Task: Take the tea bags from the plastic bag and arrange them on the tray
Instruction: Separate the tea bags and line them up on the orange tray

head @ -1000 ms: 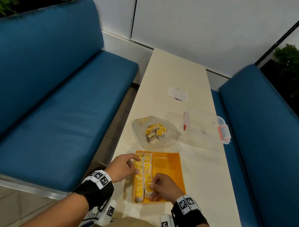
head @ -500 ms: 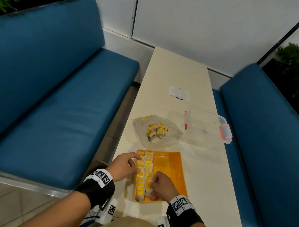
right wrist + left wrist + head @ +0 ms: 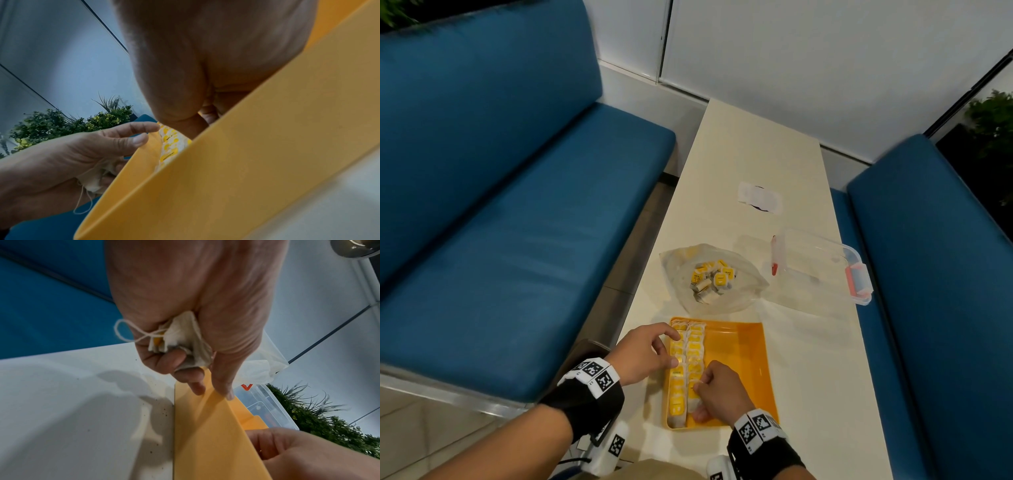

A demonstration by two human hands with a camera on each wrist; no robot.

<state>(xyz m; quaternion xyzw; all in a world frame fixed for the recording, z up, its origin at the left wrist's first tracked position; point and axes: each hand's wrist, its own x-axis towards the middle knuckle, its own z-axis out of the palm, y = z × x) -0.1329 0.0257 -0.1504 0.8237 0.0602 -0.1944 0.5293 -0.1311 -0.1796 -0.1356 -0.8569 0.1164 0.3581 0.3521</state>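
Observation:
An orange tray (image 3: 739, 356) lies near the table's front, with two rows of yellow-tagged tea bags (image 3: 690, 353) along its left side. Behind it, the clear plastic bag (image 3: 743, 291) holds several more tea bags (image 3: 710, 279). My left hand (image 3: 671, 346) rests at the tray's left rim. The left wrist view shows that hand (image 3: 205, 386) gripping a bunch of tea bags (image 3: 180, 340) in the palm, forefinger and thumb on the tray (image 3: 205, 434). My right hand (image 3: 700, 394) is inside the tray, fingers curled, pinching a tea bag at the near end of the second row.
A clear lidded box (image 3: 822, 270) with red latches stands right of the bag. Farther back lies a white paper (image 3: 758, 198). Blue benches flank the narrow table on the left (image 3: 517, 240) and right (image 3: 928, 274). The tray's right half is bare.
My right hand has slid a little toward the near end of the tray along the second row. The left hand has stayed at the tray's left rim.

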